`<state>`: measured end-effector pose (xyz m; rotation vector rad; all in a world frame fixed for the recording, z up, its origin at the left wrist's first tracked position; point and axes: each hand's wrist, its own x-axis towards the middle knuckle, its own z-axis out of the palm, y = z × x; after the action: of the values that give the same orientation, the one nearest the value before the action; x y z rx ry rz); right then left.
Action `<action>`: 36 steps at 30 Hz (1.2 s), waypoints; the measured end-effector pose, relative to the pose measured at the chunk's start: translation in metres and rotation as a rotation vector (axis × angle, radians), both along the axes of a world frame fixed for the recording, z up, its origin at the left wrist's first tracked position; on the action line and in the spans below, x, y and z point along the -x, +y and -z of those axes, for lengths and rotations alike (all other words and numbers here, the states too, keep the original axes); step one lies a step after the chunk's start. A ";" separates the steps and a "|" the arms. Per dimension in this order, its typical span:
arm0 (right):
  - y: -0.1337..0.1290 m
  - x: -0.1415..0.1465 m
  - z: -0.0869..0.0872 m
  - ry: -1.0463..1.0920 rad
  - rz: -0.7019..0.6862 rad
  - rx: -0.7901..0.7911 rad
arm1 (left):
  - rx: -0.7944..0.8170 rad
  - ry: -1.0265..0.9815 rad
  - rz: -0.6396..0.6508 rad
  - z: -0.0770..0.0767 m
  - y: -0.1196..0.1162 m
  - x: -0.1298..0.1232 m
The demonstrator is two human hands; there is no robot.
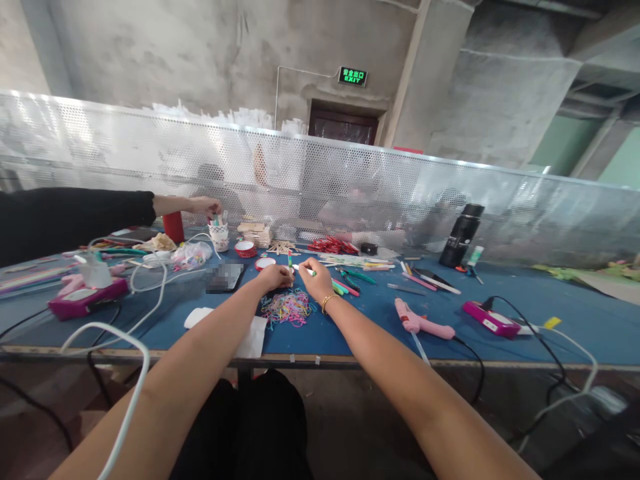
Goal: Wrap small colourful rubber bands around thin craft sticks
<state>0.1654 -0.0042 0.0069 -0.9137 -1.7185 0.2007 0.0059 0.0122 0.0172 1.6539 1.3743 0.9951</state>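
My left hand (277, 277) is closed on a narrow wooden craft stick (290, 259), held upright with green and red colouring on its upper part. In my right hand (316, 283) is a marker pen (305, 269), white with a green end, its tip pointing left at the stick. The fingers of both hands are pinched and almost meet. Just below them lies a tangled heap of colourful thin strips (289, 309). Several coloured markers (345, 287) rest to the right of my right hand. Behind my hands is a small red-rimmed round container (265, 264).
At left a co-worker's hand (206, 205) reaches into a paper cup (219, 235) of sticks. A phone (226, 277) lies left of my hands. A pink glue gun (423, 321), magenta power strip (491, 319) and black bottle (461, 235) are at right. A perforated metal screen (280, 173) closes the back.
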 end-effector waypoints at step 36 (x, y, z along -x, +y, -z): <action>0.003 0.000 0.002 0.018 -0.009 -0.013 | 0.024 -0.082 -0.028 -0.004 -0.006 -0.003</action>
<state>0.1654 -0.0008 0.0053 -0.8929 -1.7059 0.2030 0.0094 0.0062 0.0213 1.5636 1.3530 1.0472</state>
